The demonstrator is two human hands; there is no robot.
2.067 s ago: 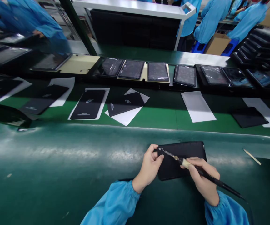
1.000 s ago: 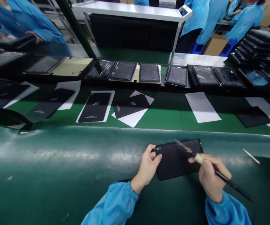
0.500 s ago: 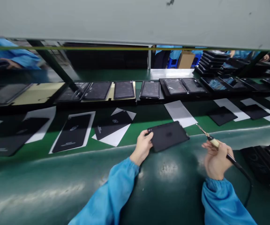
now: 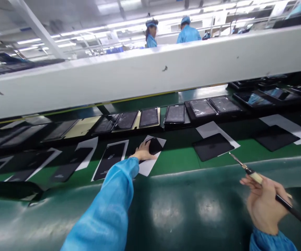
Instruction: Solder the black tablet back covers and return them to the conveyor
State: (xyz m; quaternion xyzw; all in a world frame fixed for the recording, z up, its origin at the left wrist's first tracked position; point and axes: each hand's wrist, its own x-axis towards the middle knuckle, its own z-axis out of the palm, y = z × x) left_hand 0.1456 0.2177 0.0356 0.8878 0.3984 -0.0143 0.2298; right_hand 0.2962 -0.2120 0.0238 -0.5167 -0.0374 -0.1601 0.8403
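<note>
Left grip point(image 4: 142, 153) spread over a cover point(image 4: 155, 145) lying on paper point(image 4: 146, 168) on the green strip point(image 4: 179, 157). Right grip point(image 4: 267, 200) closed around the iron point(image 4: 255, 177); tip appears just beside a second cover point(image 4: 213, 147), height unclear. Risk: if hot, a dip or drift might mark it. Pulling the first cover could drag its paper along.

At lower right, the soldering iron point(image 4: 256, 177) is noted as cream at the grip, black at the rear and metallic at the tip. Plain black is recorded on the back cover point(image 4: 213, 147) right of centre, with a white paper sheet point(image 4: 208, 129) beneath. The back cover point(image 4: 155, 147) at centre is likewise black. Blue is observed on both sleeves point(image 4: 106, 205); green, on the middle strip point(image 4: 174, 162); darker green, on the worktop point(image 4: 176, 216). The off-white beam point(image 4: 114, 87) across the upper frame is marked by dark scuffs.
</note>
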